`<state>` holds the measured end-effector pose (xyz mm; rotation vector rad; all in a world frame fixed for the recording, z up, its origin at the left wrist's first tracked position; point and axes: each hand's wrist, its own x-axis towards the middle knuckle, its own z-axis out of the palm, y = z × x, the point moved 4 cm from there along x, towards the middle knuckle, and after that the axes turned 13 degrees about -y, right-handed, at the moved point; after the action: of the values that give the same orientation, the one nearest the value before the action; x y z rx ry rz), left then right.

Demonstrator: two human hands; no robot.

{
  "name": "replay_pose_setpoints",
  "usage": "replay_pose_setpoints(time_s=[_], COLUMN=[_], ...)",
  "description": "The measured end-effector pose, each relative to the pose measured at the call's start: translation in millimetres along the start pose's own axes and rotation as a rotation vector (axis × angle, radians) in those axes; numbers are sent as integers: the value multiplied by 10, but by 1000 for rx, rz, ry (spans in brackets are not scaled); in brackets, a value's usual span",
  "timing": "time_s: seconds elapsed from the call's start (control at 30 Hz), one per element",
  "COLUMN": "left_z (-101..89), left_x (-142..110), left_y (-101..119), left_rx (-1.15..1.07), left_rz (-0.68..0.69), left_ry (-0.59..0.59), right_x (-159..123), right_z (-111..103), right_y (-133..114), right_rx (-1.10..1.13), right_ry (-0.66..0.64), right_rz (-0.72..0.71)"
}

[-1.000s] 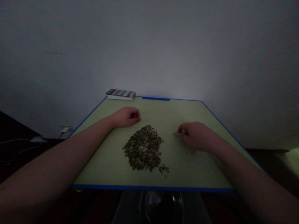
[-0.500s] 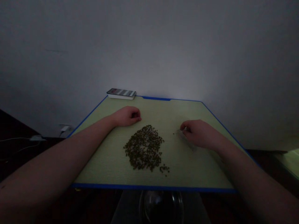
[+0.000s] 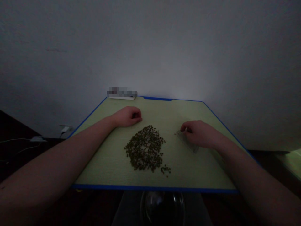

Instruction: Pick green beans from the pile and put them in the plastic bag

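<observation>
A pile of small dark green beans (image 3: 145, 149) lies in the middle of a pale green table (image 3: 188, 169) with a blue rim. My left hand (image 3: 128, 116) rests on the table just behind the pile, fingers curled into a loose fist with nothing visible in it. To the right of the pile, my right hand (image 3: 199, 133) pinches a thin clear plastic piece (image 3: 188, 142), maybe a small bag or card, that lies flat against the tabletop. A few stray beans (image 3: 165, 169) sit apart at the pile's near right edge.
A flat white device (image 3: 122, 94) lies at the table's far left corner against the grey wall. A clear glass bowl (image 3: 162, 207) sits below the table's near edge. Cables and a plug (image 3: 64, 129) are on the dark floor at left.
My right hand shifted slightly away from me and to the right with the clear plastic piece. My left hand and the bean pile stayed put.
</observation>
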<state>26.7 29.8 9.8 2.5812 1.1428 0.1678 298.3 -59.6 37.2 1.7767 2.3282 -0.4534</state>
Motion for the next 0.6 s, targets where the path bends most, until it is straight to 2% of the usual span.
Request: replay_pose_setpoints(time_s=[0.37,0.6], left_z=[9,3], left_x=[4,2], left_y=[-16,-8], left_rx=[-8,-12], left_rz=[-1,6], left_ry=[-2,0], right_x=[-47,-35], right_z=[40,8], right_y=[-151,-45], right_rx=[16,-20], right_ry=[-50,-40], right_rz=[-142,-3])
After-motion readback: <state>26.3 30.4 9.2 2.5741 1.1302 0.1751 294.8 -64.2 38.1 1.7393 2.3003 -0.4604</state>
